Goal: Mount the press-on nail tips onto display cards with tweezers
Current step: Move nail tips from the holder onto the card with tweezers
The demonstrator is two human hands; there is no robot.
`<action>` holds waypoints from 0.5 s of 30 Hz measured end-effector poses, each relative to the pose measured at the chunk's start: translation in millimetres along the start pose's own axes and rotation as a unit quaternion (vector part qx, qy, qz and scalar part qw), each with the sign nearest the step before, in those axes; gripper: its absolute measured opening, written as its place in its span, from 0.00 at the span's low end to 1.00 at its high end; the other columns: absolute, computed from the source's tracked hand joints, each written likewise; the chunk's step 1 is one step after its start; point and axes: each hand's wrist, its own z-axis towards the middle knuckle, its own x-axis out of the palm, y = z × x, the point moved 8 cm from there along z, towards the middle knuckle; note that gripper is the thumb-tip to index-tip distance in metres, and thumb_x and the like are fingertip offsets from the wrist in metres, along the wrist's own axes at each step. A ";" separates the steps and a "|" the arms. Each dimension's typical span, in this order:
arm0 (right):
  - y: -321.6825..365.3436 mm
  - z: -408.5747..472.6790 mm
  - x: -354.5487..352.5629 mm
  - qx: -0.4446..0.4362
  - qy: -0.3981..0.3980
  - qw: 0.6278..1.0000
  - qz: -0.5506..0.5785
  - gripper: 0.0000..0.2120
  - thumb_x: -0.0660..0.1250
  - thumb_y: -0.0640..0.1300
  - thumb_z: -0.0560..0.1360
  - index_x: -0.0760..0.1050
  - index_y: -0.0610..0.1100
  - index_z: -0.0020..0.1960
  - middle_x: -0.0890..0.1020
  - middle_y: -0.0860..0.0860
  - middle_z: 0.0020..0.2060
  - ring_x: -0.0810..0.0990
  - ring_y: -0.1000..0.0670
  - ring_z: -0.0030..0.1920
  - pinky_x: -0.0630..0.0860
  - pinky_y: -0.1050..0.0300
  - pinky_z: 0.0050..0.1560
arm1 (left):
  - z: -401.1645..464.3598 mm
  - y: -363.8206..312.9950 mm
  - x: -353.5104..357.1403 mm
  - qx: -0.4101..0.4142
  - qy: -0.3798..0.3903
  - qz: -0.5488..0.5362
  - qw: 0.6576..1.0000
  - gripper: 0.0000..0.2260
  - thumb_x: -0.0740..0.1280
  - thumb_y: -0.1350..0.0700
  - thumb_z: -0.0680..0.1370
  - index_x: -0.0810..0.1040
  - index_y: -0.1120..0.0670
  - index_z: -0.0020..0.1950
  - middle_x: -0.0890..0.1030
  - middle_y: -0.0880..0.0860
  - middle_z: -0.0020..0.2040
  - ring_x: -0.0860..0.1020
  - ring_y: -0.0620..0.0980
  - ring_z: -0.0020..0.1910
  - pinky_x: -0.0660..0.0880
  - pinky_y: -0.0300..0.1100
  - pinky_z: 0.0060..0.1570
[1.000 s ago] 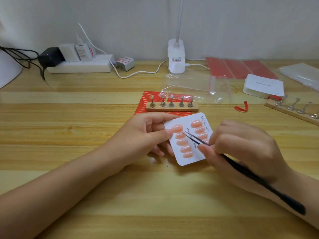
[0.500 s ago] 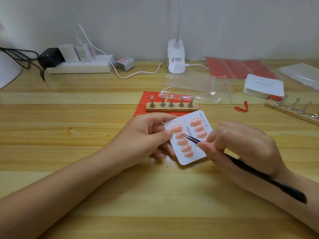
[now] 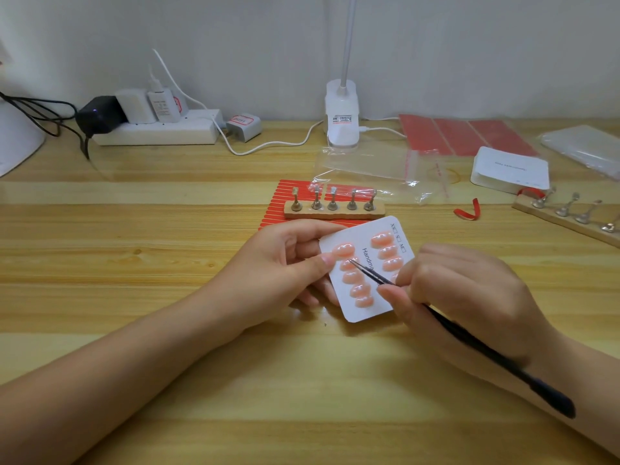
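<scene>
A white display card [image 3: 364,310] with two columns of peach press-on nail tips [image 3: 352,277] is tilted above the table's middle. My left hand [image 3: 288,263] pinches its left edge, thumb beside the top-left tip. My right hand [image 3: 459,297] grips black tweezers [image 3: 469,337]. Their fine point touches the second tip of the left column. The right hand hides the lower tips of the right column.
A wooden strip of metal nail stands [image 3: 333,209] lies on a red striped sheet [image 3: 278,203] just behind the card. Clear bags [image 3: 372,166], red sheets [image 3: 466,135], a white card stack [image 3: 510,169], a second stand strip [image 3: 570,219], a lamp base [image 3: 342,119] and a power strip [image 3: 157,132] sit further back.
The tweezers' point has slid left across the card to the second tip of the left column. The card has tipped slightly; both hands keep their hold.
</scene>
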 end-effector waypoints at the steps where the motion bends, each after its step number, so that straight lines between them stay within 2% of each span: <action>1: -0.4 -14.8 -17.4 -0.036 -0.054 0.998 -0.012 0.20 0.63 0.37 0.75 0.69 0.34 0.25 0.73 0.41 0.23 0.69 0.43 0.23 0.66 0.51 0.23 | -0.3 -0.3 0.1 0.001 -0.001 0.000 1.000 0.12 0.62 0.65 0.77 0.76 0.48 0.51 0.84 0.49 0.39 0.80 0.45 0.30 0.74 0.33 0.26; 3: -14.9 -22.4 -35.2 -0.033 -0.098 0.995 0.004 0.22 0.62 0.38 0.76 0.70 0.32 0.25 0.76 0.43 0.24 0.70 0.45 0.23 0.66 0.50 0.24 | -0.2 -0.3 1.7 -0.001 0.003 0.004 1.000 0.13 0.61 0.65 0.78 0.76 0.48 0.51 0.84 0.49 0.37 0.80 0.45 0.29 0.73 0.33 0.25; 6: -3.1 -22.9 -22.9 -0.047 -0.123 0.989 -0.059 0.20 0.63 0.37 0.74 0.71 0.32 0.25 0.77 0.43 0.25 0.72 0.45 0.24 0.67 0.49 0.26 | 0.0 0.6 4.9 -0.006 0.016 0.016 1.000 0.13 0.61 0.65 0.78 0.76 0.47 0.52 0.84 0.48 0.37 0.80 0.44 0.29 0.73 0.33 0.26; 9: -7.4 -23.4 -25.7 -0.076 -0.101 0.990 -0.065 0.19 0.63 0.38 0.75 0.70 0.34 0.26 0.76 0.43 0.25 0.72 0.43 0.25 0.68 0.50 0.31 | 1.0 1.2 5.2 -0.008 0.021 0.024 0.999 0.14 0.60 0.66 0.78 0.76 0.48 0.54 0.83 0.50 0.38 0.80 0.45 0.30 0.74 0.34 0.27; 15: -5.2 -23.8 -17.2 -0.084 -0.081 0.989 -0.093 0.19 0.64 0.39 0.75 0.70 0.35 0.27 0.75 0.43 0.26 0.71 0.44 0.27 0.66 0.55 0.34 | 1.5 2.5 5.3 -0.006 0.032 0.024 0.999 0.15 0.60 0.67 0.78 0.76 0.49 0.55 0.83 0.49 0.37 0.80 0.44 0.30 0.73 0.33 0.27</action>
